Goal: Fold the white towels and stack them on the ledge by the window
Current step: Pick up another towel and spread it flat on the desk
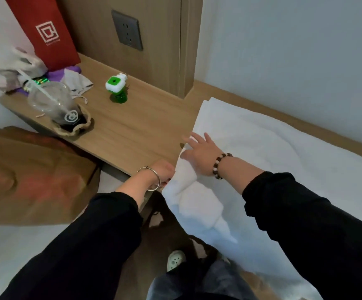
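A large white towel (262, 152) lies spread over the wooden ledge (136, 131), its near part hanging over the front edge. My right hand (199, 154) lies on the towel's left edge with fingers spread and straight. My left hand (164, 172) grips the same edge just below, at the ledge's front; its fingers are partly hidden behind the cloth. A bunched fold of towel (195, 204) hangs down between my arms.
On the ledge's left stand a plastic cup with straw (61, 107), a green-and-white plug-in device (116, 85), a red paper bag (43, 31), gloves and small cloths. A brown paper bag (33, 174) sits below left. A wall socket (127, 30) is above.
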